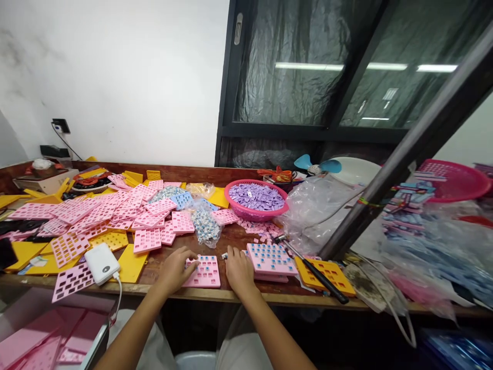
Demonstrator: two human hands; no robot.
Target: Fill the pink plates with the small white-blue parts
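A pink grid plate [206, 272] partly filled with blue-topped switches lies at the table's near edge. My left hand [177, 268] rests on its left side, fingers curled onto the plate. My right hand [238, 268] sits just right of the plate, fingers bent, with a small switch piece [224, 255] by its fingertips; whether it grips the piece is unclear. To the right lies a stack of filled pink plates [271, 258].
Many empty pink plates [115, 213] and yellow plates [131, 263] cover the left. A white power bank [102, 263], a bag of switches [205, 225], a pink basket of purple pieces [256, 199], a hammer [311, 270], clear plastic bags [319, 205] and a slanted metal bar [404, 149] surround the hands.
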